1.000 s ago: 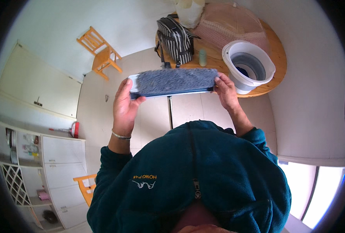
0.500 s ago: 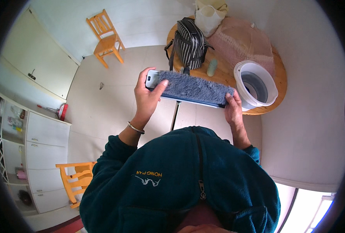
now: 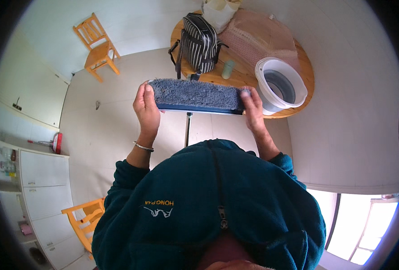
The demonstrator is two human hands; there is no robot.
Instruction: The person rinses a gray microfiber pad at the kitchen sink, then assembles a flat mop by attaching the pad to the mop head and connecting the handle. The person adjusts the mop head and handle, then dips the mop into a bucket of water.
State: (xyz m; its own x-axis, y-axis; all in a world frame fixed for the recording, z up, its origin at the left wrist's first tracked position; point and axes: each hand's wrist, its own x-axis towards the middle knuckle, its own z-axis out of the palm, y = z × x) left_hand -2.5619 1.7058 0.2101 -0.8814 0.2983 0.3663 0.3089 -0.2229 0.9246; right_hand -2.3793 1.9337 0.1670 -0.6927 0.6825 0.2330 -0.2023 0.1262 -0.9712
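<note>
I hold a flat mop head (image 3: 195,95) level in front of my chest, its fluffy grey pad facing up on a blue plate. My left hand (image 3: 146,110) grips its left end and my right hand (image 3: 252,108) grips its right end. The mop's thin pole (image 3: 188,129) runs down from the plate toward my body. Just beyond the right end stands a white bucket (image 3: 280,85) with a grey inside on a round wooden table (image 3: 242,76).
On the table are a striped black-and-white bag (image 3: 199,42), a small pale green cup (image 3: 227,69), a pink mesh cover (image 3: 258,38) and a cream bag (image 3: 219,11). A wooden chair (image 3: 96,47) stands far left, another chair (image 3: 84,220) near left, white cabinets (image 3: 40,180) beside it.
The mop head has levelled out and shifted slightly in my hands as the view swung; both hands keep their grip on its ends.
</note>
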